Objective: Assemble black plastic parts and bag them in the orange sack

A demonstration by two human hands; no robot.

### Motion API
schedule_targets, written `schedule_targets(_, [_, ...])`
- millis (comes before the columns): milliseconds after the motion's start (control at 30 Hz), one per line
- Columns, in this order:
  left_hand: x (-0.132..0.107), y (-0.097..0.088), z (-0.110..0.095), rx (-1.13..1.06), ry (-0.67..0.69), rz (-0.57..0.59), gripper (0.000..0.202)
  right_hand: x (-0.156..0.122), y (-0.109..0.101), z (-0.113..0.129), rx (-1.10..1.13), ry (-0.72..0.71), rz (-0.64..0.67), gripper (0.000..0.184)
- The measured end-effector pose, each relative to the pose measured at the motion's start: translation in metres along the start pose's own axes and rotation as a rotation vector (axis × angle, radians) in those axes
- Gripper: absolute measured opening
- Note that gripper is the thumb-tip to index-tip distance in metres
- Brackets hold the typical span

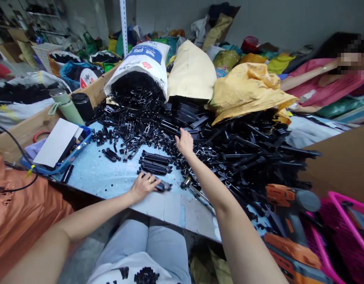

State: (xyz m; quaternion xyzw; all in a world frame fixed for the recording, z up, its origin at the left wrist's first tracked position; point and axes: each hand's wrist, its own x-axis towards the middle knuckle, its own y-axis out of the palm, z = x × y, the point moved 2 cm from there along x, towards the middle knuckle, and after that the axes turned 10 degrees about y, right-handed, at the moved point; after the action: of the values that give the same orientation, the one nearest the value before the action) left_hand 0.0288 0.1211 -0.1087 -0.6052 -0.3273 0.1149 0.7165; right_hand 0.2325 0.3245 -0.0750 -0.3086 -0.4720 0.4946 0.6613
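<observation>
Left hand (142,187): fingers closed over black bar (164,186), lower centre, apparently for alignment with bar row (155,163). Right hand (185,143): at parts pile (196,122), centre; grip indeterminable.

The far, white woven-plastic sack (137,63), left of centre, has a blue printed panel (150,50) with large, blurred white Chinese characters above Latin letters seemingly including "PROP". Lettering beside its red emblem (146,64) is unreadable.

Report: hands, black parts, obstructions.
Left hand on black part. Right hand at parts pile. Other black parts lined up beyond left hand. Metal tool near right forearm, possibly obstructing.
</observation>
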Motion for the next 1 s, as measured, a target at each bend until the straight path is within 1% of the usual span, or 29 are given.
schedule_targets(33, [0.008, 0.003, 0.01, -0.01, -0.053, 0.028, 0.039, 0.023, 0.007, -0.006, -0.088, 0.018, 0.06, 0.05])
schedule_targets(100, [0.02, -0.001, 0.032, -0.03, -0.165, 0.033, 0.044, 0.051, 0.018, -0.012, -0.198, 0.014, 0.179, 0.048])
schedule_targets(167, [0.02, -0.016, 0.061, -0.021, -0.348, 0.008, 0.042, 0.06, 0.022, -0.014, -0.192, 0.015, 0.213, 0.045])
schedule_targets(200, [0.013, -0.025, 0.078, 0.0, -0.482, 0.001, 0.039, 0.057, 0.021, -0.015, -0.12, 0.036, 0.2, 0.046])
schedule_targets(233, [0.002, -0.034, 0.097, 0.033, -0.64, 0.0, 0.036, 0.051, 0.018, -0.016, 0.0, 0.074, 0.189, 0.049])
schedule_targets(300, [-0.027, -0.049, 0.13, 0.112, -0.953, 0.041, 0.035, 0.025, 0.006, -0.018, 0.335, 0.166, 0.22, 0.06])
schedule_targets(333, [-0.042, -0.054, 0.144, 0.129, -1.072, 0.063, 0.036, 0.005, -0.002, -0.019, 0.502, 0.194, 0.268, 0.065])
schedule_targets(367, [-0.056, -0.055, 0.154, 0.125, -1.162, 0.09, 0.039, -0.018, -0.011, -0.018, 0.626, 0.201, 0.331, 0.07])
schedule_targets(400, [-0.067, -0.054, 0.162, 0.096, -1.23, 0.124, 0.043, -0.044, -0.02, -0.015, 0.693, 0.17, 0.398, 0.072])
schedule_targets(433, [-0.075, -0.05, 0.168, 0.044, -1.277, 0.158, 0.048, -0.072, -0.031, -0.011, 0.689, 0.125, 0.464, 0.07])
schedule_targets(467, [-0.081, -0.045, 0.171, -0.025, -1.312, 0.19, 0.051, -0.101, -0.04, -0.006, 0.624, 0.076, 0.515, 0.063])
schedule_targets(500, [-0.083, -0.04, 0.172, -0.099, -1.339, 0.217, 0.051, -0.129, -0.05, -0.001, 0.497, 0.018, 0.547, 0.055])
schedule_targets(567, [-0.082, -0.032, 0.171, -0.214, -1.378, 0.244, 0.045, -0.178, -0.063, 0.007, 0.181, -0.084, 0.584, 0.042])
schedule_targets(600, [-0.081, -0.031, 0.17, -0.242, -1.391, 0.244, 0.041, -0.198, -0.068, 0.011, 0.042, -0.121, 0.591, 0.038])
schedule_targets(633, [-0.079, -0.032, 0.167, -0.243, -1.401, 0.235, 0.038, -0.213, -0.07, 0.014, -0.065, -0.148, 0.587, 0.037])
schedule_targets(700, [-0.08, -0.041, 0.158, -0.19, -1.403, 0.191, 0.036, -0.233, -0.068, 0.018, -0.171, -0.184, 0.543, 0.041])
schedule_targets(767, [-0.083, -0.056, 0.142, -0.111, -1.355, 0.133, 0.036, -0.241, -0.061, 0.022, -0.17, -0.219, 0.499, 0.045])
schedule_targets(833, [-0.086, -0.073, 0.115, -0.056, -1.224, 0.127, 0.034, -0.24, -0.052, 0.026, -0.113, -0.215, 0.509, 0.052])
schedule_targets(867, [-0.085, -0.08, 0.099, -0.052, -1.129, 0.157, 0.032, -0.238, -0.048, 0.027, -0.063, -0.186, 0.528, 0.057])
schedule_targets(933, [-0.081, -0.088, 0.063, -0.074, -0.916, 0.257, 0.026, -0.231, -0.041, 0.029, 0.094, -0.085, 0.566, 0.065])
schedule_targets(1000, [-0.071, -0.087, 0.03, -0.115, -0.715, 0.357, 0.025, -0.225, -0.038, 0.029, 0.328, 0.034, 0.619, 0.064])
